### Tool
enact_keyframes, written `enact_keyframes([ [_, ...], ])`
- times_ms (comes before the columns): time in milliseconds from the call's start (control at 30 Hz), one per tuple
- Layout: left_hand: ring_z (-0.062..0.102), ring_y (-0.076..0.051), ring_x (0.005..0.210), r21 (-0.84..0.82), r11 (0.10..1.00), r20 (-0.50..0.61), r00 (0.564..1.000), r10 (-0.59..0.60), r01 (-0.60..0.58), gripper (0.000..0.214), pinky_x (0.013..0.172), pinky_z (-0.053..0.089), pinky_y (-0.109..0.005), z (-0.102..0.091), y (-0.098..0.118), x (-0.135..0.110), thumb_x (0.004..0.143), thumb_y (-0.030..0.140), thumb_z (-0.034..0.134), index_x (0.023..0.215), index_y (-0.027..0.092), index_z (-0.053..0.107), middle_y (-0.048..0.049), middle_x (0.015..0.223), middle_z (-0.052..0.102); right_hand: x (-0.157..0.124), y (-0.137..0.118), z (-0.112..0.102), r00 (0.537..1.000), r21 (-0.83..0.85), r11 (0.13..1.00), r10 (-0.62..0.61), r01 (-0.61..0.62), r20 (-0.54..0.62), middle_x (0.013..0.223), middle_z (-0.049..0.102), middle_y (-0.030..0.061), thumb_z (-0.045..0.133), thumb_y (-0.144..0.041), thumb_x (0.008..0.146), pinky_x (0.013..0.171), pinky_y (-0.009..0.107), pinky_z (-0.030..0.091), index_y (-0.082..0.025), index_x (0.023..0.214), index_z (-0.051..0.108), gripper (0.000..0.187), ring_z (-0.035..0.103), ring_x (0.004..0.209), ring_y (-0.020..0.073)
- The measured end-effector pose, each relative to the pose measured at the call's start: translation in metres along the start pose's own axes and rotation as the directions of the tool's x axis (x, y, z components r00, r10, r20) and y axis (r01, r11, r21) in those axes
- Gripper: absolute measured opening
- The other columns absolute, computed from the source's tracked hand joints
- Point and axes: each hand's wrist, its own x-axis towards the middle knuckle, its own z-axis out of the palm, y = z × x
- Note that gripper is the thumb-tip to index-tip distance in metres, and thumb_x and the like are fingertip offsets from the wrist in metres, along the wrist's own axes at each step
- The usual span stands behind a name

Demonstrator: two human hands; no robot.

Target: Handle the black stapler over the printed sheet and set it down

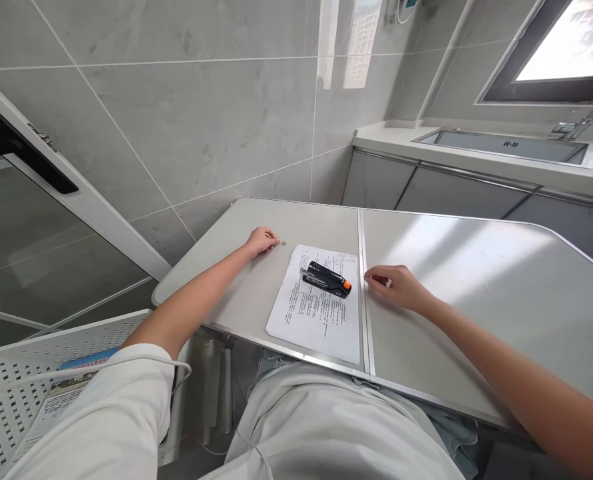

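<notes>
Head view, seated at the desk (476, 280), a grey folding top with a metal seam (361, 267) running front to back.

We note the left hand (262, 240) resting on the left half of the desk, towards the far edge. Its fingers are curled in narrow, with the tips down on the surface. A small metal piece (283, 243) lies just beside those fingertips; it is too small for us to identify.

We note the right hand (397, 285) resting on the right half, just past the seam. Its fingers (376, 279) are drawn together in a tight pinch pointing towards the seam. We cannot tell whether anything sits in the pinch.

Between the two hands lies a printed sheet (316, 313), flat on the left half with its right edge along the seam. A black stapler (326, 279) with an orange end lies across the upper part of the sheet. Neither hand touches it.

At lower left is a white perforated basket (6, 393) holding a booklet (76, 377). Behind the desk, a counter carries a sink (506, 145).
</notes>
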Motion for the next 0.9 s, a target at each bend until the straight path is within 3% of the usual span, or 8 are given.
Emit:
enact_keyframes([
  [167, 0.068, -0.015, 0.061, -0.210, 0.977, -0.018, 1.000, 0.018, -0.021, 0.033, 0.070, 0.058, -0.033, -0.002, -0.008, -0.003, 0.071, 0.032, 0.095, 0.077, 0.016, 0.066, -0.0066, 0.071, 0.072, 0.026, 0.003, 0.004, 0.999, 0.020, 1.000, -0.013, 0.012, 0.038, 0.074, 0.070, 0.0023, 0.056, -0.036, 0.096, 0.065, 0.031, 0.047, -0.024, 0.089, 0.075, 0.024, 0.056, 0.061, 0.0161],
  [367, 0.076, -0.020, 0.080, -0.333, 0.936, 0.049, 0.989, 0.141, -0.117, 0.050, 0.086, 0.063, -0.038, -0.010, -0.025, -0.010, 0.064, 0.046, 0.099, 0.093, 0.014, 0.073, -0.0092, 0.087, 0.075, 0.035, 0.007, 0.009, 0.999, 0.070, 0.998, 0.007, -0.010, 0.032, 0.078, 0.072, 0.0020, 0.053, -0.035, 0.098, 0.067, 0.031, 0.047, -0.024, 0.090, 0.073, 0.025, 0.056, 0.063, 0.0162],
  [600, 0.076, -0.022, 0.081, -0.326, 0.938, 0.070, 0.987, 0.145, -0.115, 0.057, 0.082, 0.063, -0.039, -0.006, -0.027, -0.014, 0.062, 0.055, 0.097, 0.096, 0.014, 0.077, -0.0102, 0.091, 0.077, 0.036, 0.014, 0.019, 0.998, 0.134, 0.989, 0.065, -0.063, -0.012, 0.077, 0.072, 0.0026, 0.054, -0.039, 0.099, 0.066, 0.032, 0.048, -0.023, 0.090, 0.073, 0.027, 0.055, 0.062, 0.0166],
  [900, 0.072, -0.021, 0.075, -0.311, 0.935, 0.069, 0.977, 0.204, -0.173, 0.046, 0.081, 0.061, -0.041, -0.004, -0.014, -0.028, 0.067, 0.053, 0.095, 0.093, 0.018, 0.082, -0.0072, 0.080, 0.075, 0.048, 0.022, 0.020, 0.983, 0.213, 0.962, 0.182, -0.171, -0.034, 0.059, 0.054, -0.0009, 0.056, -0.046, 0.099, 0.056, 0.030, 0.040, -0.023, 0.086, 0.072, 0.031, 0.046, 0.056, 0.0152],
])
